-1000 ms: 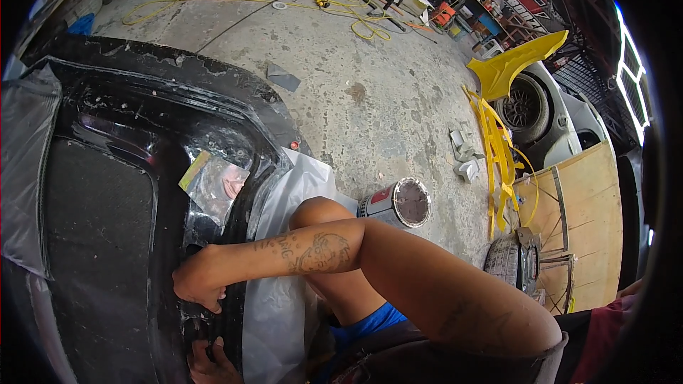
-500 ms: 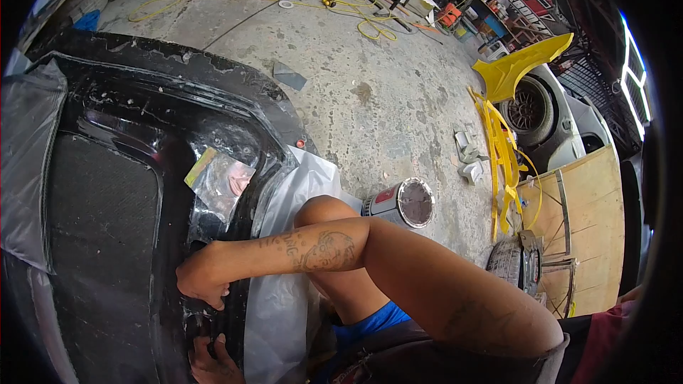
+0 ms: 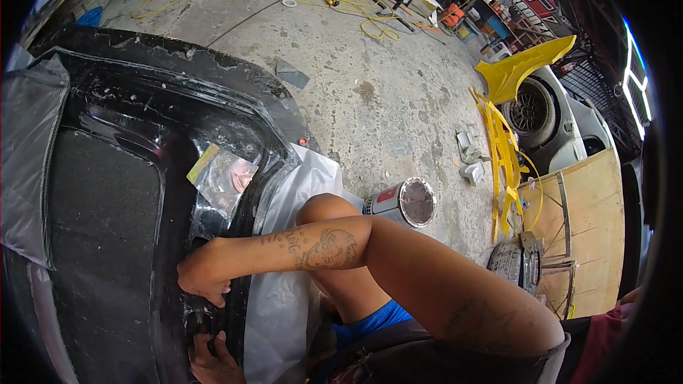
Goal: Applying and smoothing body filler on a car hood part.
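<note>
Right hand (image 3: 204, 279): forearm reaches across the body; the hand rests on the inner edge of the black car body panel (image 3: 153, 128), fingers curled together and pressed against the glossy rim. Cannot tell whether anything small is pinched under them.

Left hand (image 3: 210, 360): at the lower edge of the view, just below the right hand, fingers bent onto the same rim; the fingertips are partly hidden, so the exact grip is unclear.

Panel: lies flat on the concrete floor (image 3: 384, 92), left of the person's bent knee. A dark woven mesh area (image 3: 99, 220) fills its middle. Clear plastic sheeting (image 3: 284, 299) is tucked along its right edge, under the forearm. A piece of film with yellow tape (image 3: 220, 174) sits on the panel above the hands.

Nearby: a metal can on its side (image 3: 402, 203) just beyond the knee; yellow body parts (image 3: 509, 114) well apart to the right.

Progress, as judged: the rim stretch near the hands is in work; the panel surface shows white flecks and residue along its upper edge, so much looks unfinished.
</note>
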{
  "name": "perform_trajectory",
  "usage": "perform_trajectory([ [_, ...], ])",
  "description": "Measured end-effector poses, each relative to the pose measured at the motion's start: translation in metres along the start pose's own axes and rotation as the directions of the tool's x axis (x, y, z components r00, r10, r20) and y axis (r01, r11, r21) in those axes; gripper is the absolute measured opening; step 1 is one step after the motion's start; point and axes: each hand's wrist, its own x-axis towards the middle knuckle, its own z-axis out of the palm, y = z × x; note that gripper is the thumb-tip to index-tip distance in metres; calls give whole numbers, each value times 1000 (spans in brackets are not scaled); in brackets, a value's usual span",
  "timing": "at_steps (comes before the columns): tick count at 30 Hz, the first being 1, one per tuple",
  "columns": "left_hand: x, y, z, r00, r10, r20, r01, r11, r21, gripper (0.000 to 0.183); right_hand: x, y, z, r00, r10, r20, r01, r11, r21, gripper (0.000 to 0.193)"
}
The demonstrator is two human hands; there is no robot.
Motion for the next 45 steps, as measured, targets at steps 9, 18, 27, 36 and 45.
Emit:
perform_trajectory([
  [9, 1, 4, -3, 1000, 17, 5, -17, 1000, -18, 24, 7, 4, 2, 999, -17, 29, 17, 1000, 8, 26],
  [18, 0, 1, 0, 1000, 2, 1, -2, 1000, -17, 24, 3, 2, 2, 1000, -13, -9, 13, 1000, 10, 22],
  [27, 1, 3, 0, 1000, -8, 4, 8, 1000, -28, 24, 5, 4, 3, 1000, -20, -11, 20, 1000, -13, 21],
  [36, 0, 0, 0, 1000, 22, -3, -22, 999, -36, 23, 4, 3, 3, 1000, -25, -12, 25, 1000, -7, 21],
  [45, 1, 2, -1, 999, -24, 23, 25, 1000, -18, 23, 5, 3, 3, 999, -34, -4, 33, 999, -20, 21],
])
